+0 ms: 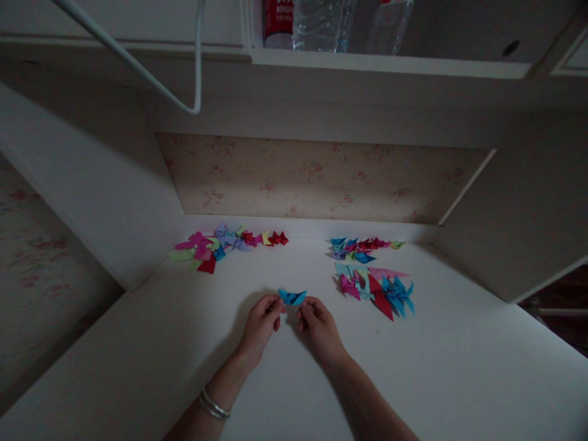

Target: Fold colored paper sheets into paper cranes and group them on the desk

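A small folded piece of blue paper [292,297] is held low over the white desk [441,367], near its middle. My left hand [261,324] pinches its left end with closed fingers; a silver bracelet sits on that wrist. My right hand [316,324] pinches the right end the same way. Both hands meet at the paper, thumbs and forefingers pressed on it.
A pile of folded coloured paper pieces [229,244] lies at the back left. Another pile [373,277] lies at the back right, close to my right hand. Side panels wall the desk left and right. A shelf with plastic bottles [321,24] hangs overhead.
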A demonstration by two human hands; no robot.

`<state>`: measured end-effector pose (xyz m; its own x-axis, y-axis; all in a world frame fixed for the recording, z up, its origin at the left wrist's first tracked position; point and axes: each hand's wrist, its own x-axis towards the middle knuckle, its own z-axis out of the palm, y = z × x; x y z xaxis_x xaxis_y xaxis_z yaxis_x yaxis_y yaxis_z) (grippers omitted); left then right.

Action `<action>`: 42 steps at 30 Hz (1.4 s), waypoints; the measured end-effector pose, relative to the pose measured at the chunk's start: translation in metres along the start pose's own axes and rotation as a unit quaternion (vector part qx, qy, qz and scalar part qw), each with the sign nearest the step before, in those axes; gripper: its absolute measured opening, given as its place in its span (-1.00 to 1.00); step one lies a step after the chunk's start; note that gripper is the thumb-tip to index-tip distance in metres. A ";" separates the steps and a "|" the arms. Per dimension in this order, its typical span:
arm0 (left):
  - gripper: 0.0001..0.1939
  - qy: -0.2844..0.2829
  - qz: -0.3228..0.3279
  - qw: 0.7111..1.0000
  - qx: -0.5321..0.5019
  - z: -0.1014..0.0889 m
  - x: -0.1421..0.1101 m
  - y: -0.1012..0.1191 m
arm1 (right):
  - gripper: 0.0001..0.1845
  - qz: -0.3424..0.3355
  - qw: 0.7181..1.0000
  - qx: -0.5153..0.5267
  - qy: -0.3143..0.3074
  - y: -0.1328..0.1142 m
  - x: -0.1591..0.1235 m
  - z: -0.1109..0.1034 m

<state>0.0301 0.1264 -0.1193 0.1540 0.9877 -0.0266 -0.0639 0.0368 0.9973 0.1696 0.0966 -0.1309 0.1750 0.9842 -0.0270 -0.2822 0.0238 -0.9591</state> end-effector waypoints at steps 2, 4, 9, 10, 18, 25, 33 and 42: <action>-0.66 -0.001 0.000 1.000 -0.003 0.000 0.000 0.000 | -0.62 0.000 1.000 0.000 -0.001 0.000 0.000 0.000; -0.66 -0.001 -0.001 1.000 -0.008 0.000 0.000 0.000 | -0.63 -0.001 1.000 -0.002 -0.003 0.001 0.001 0.000; -0.66 -0.001 0.000 1.000 -0.010 0.000 0.000 0.000 | -0.64 0.000 1.000 -0.001 -0.003 0.001 0.000 0.000; -0.66 -0.001 -0.001 1.000 -0.010 0.000 -0.001 0.000 | -0.64 -0.001 1.000 0.000 -0.003 0.001 0.000 0.000; -0.69 -0.006 -0.001 1.000 -0.002 -0.001 0.000 -0.002 | -0.63 0.001 1.000 -0.002 -0.001 0.002 0.002 0.000; -0.67 -0.005 -0.005 1.000 -0.006 0.000 0.000 -0.003 | -0.63 -0.002 1.000 -0.008 -0.002 0.003 0.002 -0.002; -0.64 0.003 0.000 1.000 -0.008 0.000 0.002 -0.005 | -0.64 -0.006 1.000 -0.013 -0.001 0.005 0.003 -0.002; -0.64 0.004 -0.009 1.000 -0.020 0.001 0.000 0.000 | -0.65 -0.001 1.000 0.000 -0.005 0.003 0.002 -0.001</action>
<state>0.0315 0.1265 -0.1190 0.1476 0.9880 -0.0456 -0.1005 0.0608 0.9931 0.1699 0.0981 -0.1338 0.1652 0.9860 -0.0220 -0.2812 0.0257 -0.9593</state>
